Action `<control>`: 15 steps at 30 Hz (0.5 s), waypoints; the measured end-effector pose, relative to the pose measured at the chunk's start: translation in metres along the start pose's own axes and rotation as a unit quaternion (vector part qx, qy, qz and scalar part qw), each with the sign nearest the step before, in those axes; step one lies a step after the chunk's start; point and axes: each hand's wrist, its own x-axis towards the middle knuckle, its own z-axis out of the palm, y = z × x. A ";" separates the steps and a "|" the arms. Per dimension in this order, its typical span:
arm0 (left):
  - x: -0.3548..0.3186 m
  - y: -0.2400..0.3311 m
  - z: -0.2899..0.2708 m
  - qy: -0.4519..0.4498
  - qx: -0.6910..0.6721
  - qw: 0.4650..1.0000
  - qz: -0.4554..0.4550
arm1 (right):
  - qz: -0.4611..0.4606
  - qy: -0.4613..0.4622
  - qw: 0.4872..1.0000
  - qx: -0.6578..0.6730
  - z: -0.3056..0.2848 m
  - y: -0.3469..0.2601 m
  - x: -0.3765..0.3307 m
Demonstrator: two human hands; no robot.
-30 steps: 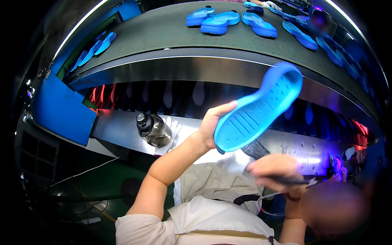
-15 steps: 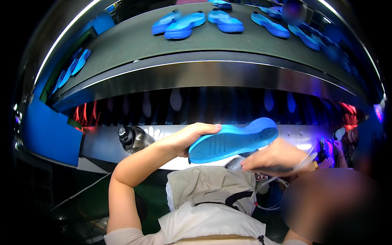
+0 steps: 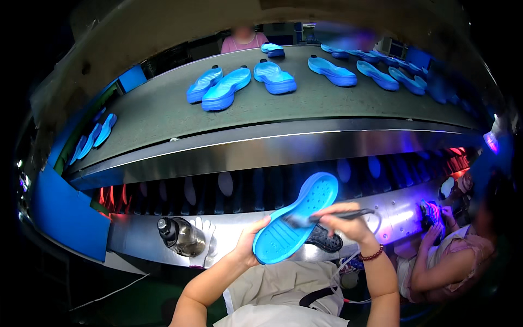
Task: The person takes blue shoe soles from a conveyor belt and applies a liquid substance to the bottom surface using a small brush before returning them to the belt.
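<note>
A bright blue shoe sole (image 3: 297, 219) sits just below the middle of the frame, tread side up, its long axis slanting from lower left to upper right. The surface looks like moulded foam or rubber: fine ridges across the heel end, small dots toward the toe, a smooth rounded rim.

The left hand (image 3: 249, 245) grips the heel end from below and to the left, thumb curled over the edge. The right hand (image 3: 344, 220) comes in from the right and is closed round a slim dark brush (image 3: 327, 217), whose tip rests on the middle of the tread. So the sole lies between the two hands, the left holding it up, the right working across it.

Under the sole a dark perforated piece (image 3: 325, 240) lies on the shiny steel ledge (image 3: 136, 237). At lower left on that ledge stand a clear bottle with a black cap (image 3: 180, 235) and a white glove (image 3: 206, 240). Above, a grey conveyor belt (image 3: 305, 103) carries more blue soles (image 3: 226, 87). At lower right another person's hand (image 3: 436, 229) is busy under violet light.
</note>
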 end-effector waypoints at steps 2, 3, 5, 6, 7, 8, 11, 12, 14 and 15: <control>-0.010 -0.003 -0.008 0.008 -0.020 1.000 0.011 | -0.018 0.150 0.989 -0.010 -0.010 0.022 0.007; -0.009 -0.007 -0.013 0.012 -0.028 1.000 0.001 | -0.029 0.256 0.964 -0.069 -0.006 0.033 0.012; 0.008 -0.018 -0.025 0.025 -0.045 0.999 -0.010 | -0.044 0.342 0.936 -0.077 0.014 0.054 0.009; 0.013 -0.025 -0.039 0.061 -0.060 0.996 0.006 | 0.006 0.301 0.951 -0.074 0.036 0.047 0.000; 0.007 -0.026 -0.043 0.065 -0.065 0.995 0.030 | 0.002 0.229 0.973 -0.033 0.036 0.046 -0.013; 0.001 -0.026 -0.046 0.067 -0.065 0.994 0.051 | 0.005 0.151 0.988 0.011 0.037 0.045 -0.024; -0.048 -0.012 -0.041 0.043 -0.043 0.991 0.123 | -0.072 0.084 0.978 0.179 0.035 0.050 -0.053; -0.068 -0.008 -0.035 0.047 -0.042 0.985 0.160 | -0.117 0.115 0.958 0.235 0.031 0.054 -0.058; -0.096 0.023 -0.024 0.067 0.012 0.952 0.299 | -0.107 0.170 0.930 0.307 0.014 0.077 -0.065; -0.106 0.048 -0.013 0.108 0.034 0.920 0.375 | -0.098 0.189 0.928 0.306 0.011 0.082 -0.065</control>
